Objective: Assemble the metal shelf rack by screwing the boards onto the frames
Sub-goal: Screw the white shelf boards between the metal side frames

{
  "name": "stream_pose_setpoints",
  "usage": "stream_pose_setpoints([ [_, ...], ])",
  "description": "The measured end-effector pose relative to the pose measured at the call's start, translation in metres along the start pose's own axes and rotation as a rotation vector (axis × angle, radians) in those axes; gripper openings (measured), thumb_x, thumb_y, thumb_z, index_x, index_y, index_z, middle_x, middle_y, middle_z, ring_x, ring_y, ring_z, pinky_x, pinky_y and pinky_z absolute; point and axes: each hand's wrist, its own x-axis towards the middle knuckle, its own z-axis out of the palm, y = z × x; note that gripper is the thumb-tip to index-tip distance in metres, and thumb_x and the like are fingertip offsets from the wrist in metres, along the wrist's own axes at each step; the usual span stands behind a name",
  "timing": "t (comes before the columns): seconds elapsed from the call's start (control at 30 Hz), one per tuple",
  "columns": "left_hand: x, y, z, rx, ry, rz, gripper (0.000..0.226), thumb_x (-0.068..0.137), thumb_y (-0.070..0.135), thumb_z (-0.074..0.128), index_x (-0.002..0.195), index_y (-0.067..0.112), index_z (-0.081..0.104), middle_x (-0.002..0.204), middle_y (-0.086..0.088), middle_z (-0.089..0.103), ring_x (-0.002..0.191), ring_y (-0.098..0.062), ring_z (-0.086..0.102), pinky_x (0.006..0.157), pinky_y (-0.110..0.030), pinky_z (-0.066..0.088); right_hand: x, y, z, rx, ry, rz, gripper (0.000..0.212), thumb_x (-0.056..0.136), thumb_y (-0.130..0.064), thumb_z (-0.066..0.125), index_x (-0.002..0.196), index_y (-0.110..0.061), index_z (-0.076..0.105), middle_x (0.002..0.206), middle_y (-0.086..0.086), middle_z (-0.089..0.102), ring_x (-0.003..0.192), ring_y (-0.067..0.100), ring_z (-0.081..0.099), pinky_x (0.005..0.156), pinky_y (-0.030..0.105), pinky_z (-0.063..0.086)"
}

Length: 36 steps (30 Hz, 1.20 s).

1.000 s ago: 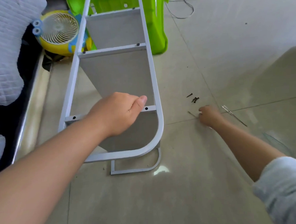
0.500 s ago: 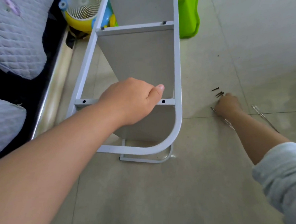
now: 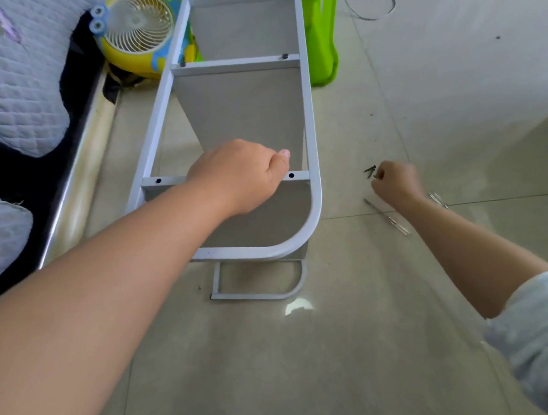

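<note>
We have a single view, from a wide-angle camera worn on the head. It looks forward and steeply down at the floor [image 3: 353, 346] from close above, both forearms reaching in from the bottom corners. The wide lens bends straight lines near the picture's edges.

No readable text anywhere.

Nothing in the view carries letters, numbers, brand marks or signs that can be made out.
</note>
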Motion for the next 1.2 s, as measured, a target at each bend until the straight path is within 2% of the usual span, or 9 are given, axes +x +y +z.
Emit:
stream_pose_setpoints([
  [0.17, -0.005, 0.003, -0.001, -0.016, 0.024, -0.018, 0.051, 0.100, 0.037, 0.020, 0.054, 0.017, 0.031, 0.062, -0.001, 0.035, 0.077, -0.029, 0.039, 0.067, -0.031, 0.028, -0.013, -0.065, -0.066, -0.001, 0.141, -0.219, 0.025, 0.084, -0.005, 0.047, 0.099, 0.001, 0.067, 0.108, 0.021, 0.060, 0.097, 0.034, 0.056, 0.073, 0.028, 0.040],
  [0.27, -0.005, 0.003, 0.000, -0.006, 0.041, -0.003, 0.052, 0.100, 0.036, 0.021, 0.064, 0.013, 0.050, 0.078, -0.011, 0.051, 0.083, -0.034, 0.046, 0.067, -0.031, 0.030, -0.015, -0.102, -0.112, 0.159, 0.250, -0.256, 0.024, 0.084, -0.002, 0.047, 0.095, 0.000, 0.068, 0.094, 0.015, 0.064, 0.092, 0.030, 0.058, 0.074, 0.028, 0.041],
  [0.33, -0.005, 0.004, 0.001, 0.011, 0.064, 0.009, 0.052, 0.100, 0.036, 0.022, 0.090, 0.007, 0.064, 0.100, -0.020, 0.059, 0.095, -0.037, 0.054, 0.069, -0.031, 0.030, -0.022, -0.124, -0.135, 0.408, 0.281, -0.207, 0.022, 0.079, 0.001, 0.047, 0.069, -0.014, 0.061, 0.069, 0.000, 0.057, 0.078, 0.026, 0.059, 0.071, 0.032, 0.045],
  [0.43, -0.005, 0.003, 0.001, 0.007, 0.071, 0.031, 0.051, 0.100, 0.035, 0.022, 0.102, 0.006, 0.063, 0.109, -0.022, 0.060, 0.098, -0.036, 0.055, 0.070, -0.031, 0.030, -0.052, -0.143, -0.143, 0.652, 0.249, -0.189, 0.034, 0.075, 0.005, 0.047, 0.059, -0.025, 0.051, 0.058, -0.005, 0.052, 0.056, 0.015, 0.057, 0.079, 0.042, 0.053],
  [0.57, -0.003, -0.002, 0.001, -0.033, 0.079, 0.026, 0.046, 0.100, 0.031, 0.023, 0.099, 0.006, 0.061, 0.108, -0.019, 0.059, 0.086, -0.030, 0.049, 0.068, -0.028, 0.029, -0.093, -0.148, -0.130, 0.717, 0.147, -0.231, 0.033, 0.076, 0.007, 0.053, 0.061, -0.022, 0.057, 0.060, -0.001, 0.058, 0.061, 0.015, 0.063, 0.082, 0.039, 0.052],
  [0.77, -0.013, -0.021, -0.005, 0.012, 0.081, -0.073, 0.051, 0.100, 0.038, 0.022, 0.090, 0.006, 0.062, 0.105, -0.019, 0.060, 0.088, -0.032, 0.052, 0.069, -0.029, 0.032, -0.115, -0.142, -0.139, 0.325, 0.123, -0.547, 0.017, 0.078, 0.003, 0.061, 0.087, -0.005, 0.073, 0.087, 0.000, 0.063, 0.081, 0.012, 0.060, 0.082, 0.021, 0.048],
  [0.97, -0.022, -0.026, -0.007, -0.015, 0.163, -0.032, 0.043, 0.100, 0.033, 0.027, 0.070, 0.012, 0.048, 0.075, -0.011, 0.047, 0.074, -0.026, 0.040, 0.065, -0.030, 0.031, -0.124, -0.150, -0.149, 0.105, 0.066, -0.870, 0.018, 0.072, 0.010, 0.061, 0.081, 0.001, 0.074, 0.085, 0.013, 0.070, 0.077, 0.024, 0.063, 0.073, 0.021, 0.044],
  [1.13, -0.021, -0.034, 0.002, -0.099, 0.302, 0.073, 0.053, 0.082, 0.055, 0.031, 0.048, 0.014, 0.034, 0.052, 0.001, 0.036, 0.064, -0.025, 0.040, 0.057, -0.030, 0.025, -0.132, -0.149, -0.142, -0.043, -0.032, -0.917, 0.022, 0.076, 0.007, 0.056, 0.085, -0.002, 0.074, 0.090, 0.009, 0.069, 0.074, 0.018, 0.056, 0.071, 0.016, 0.038],
  [1.2, -0.023, -0.038, 0.001, -0.189, 0.323, 0.146, 0.056, 0.075, 0.063, 0.042, 0.050, 0.013, 0.051, 0.054, -0.002, 0.051, 0.061, -0.024, 0.045, 0.056, -0.031, 0.033, -0.131, -0.148, -0.143, 0.002, -0.013, -0.901, 0.021, 0.076, 0.008, 0.057, 0.084, -0.001, 0.074, 0.087, 0.010, 0.070, 0.071, 0.018, 0.057, 0.068, 0.012, 0.038],
])
